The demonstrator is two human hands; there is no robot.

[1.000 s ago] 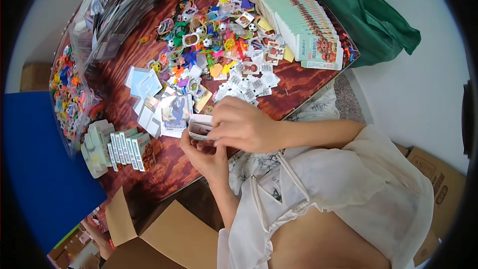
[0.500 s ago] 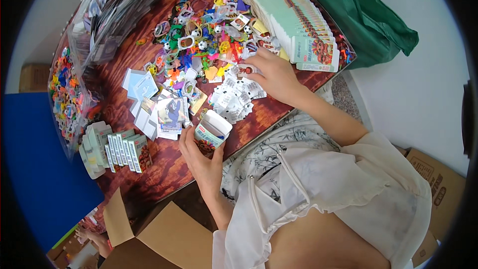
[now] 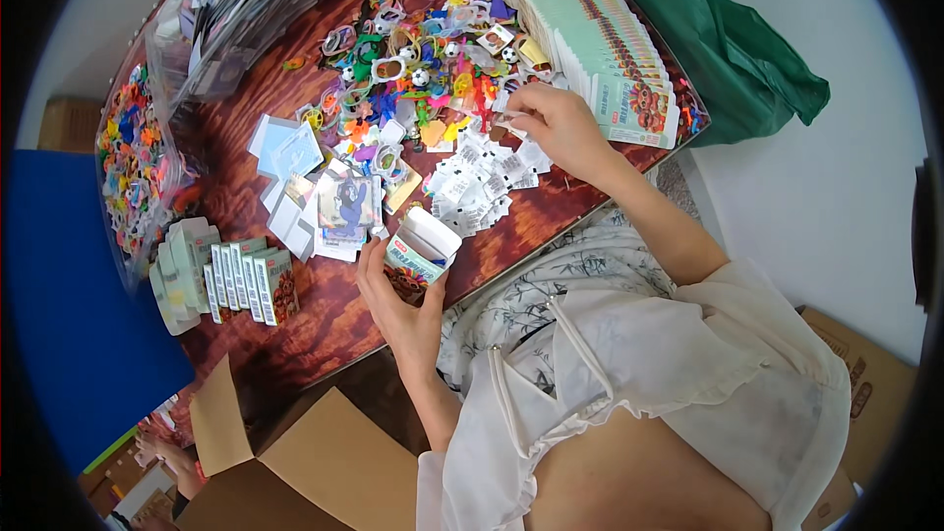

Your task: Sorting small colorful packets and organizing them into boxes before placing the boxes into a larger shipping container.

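L hand (image 3: 398, 310) grips a small carton (image 3: 421, 250) from below, thumb on one side, fingers on the other, top flap open and tilted up; carton sits just over the near edge of the wood table (image 3: 256, 187), close to the torso. R hand (image 3: 556, 123) is stretched out further up the table, fingertips pinched on a small white packet (image 3: 511, 121) at the edge of the pile of white packets (image 3: 482, 177); can't tell if it's one piece or more, too small. Packet pile lies btw the two hands, touching the heap of coloured plastic trinkets (image 3: 423, 69) behind it. Just R of the R hand: a fanned row of flat pale-green cartons (image 3: 590, 29), leaning on each other, running along the table's far-right edge, w/ a green cloth bag (image 3: 728, 49) beyond it, off the table. L of the held carton: loose picture cards (image 3: 344, 206) and pale-blue sleeves, overlapping. Further L: a row of finished small boxes (image 3: 246, 280) standing upright side by side, w/ a few pale ones stacked next to them. Clear bags of coloured pieces (image 3: 133, 162) crowd the L edge and far-L corner. Open cardboard box (image 3: 295, 452) on the floor below the table edge, flaps up. Nothing blocks the line btw hands; R forearm crosses over the table's near-right corner.
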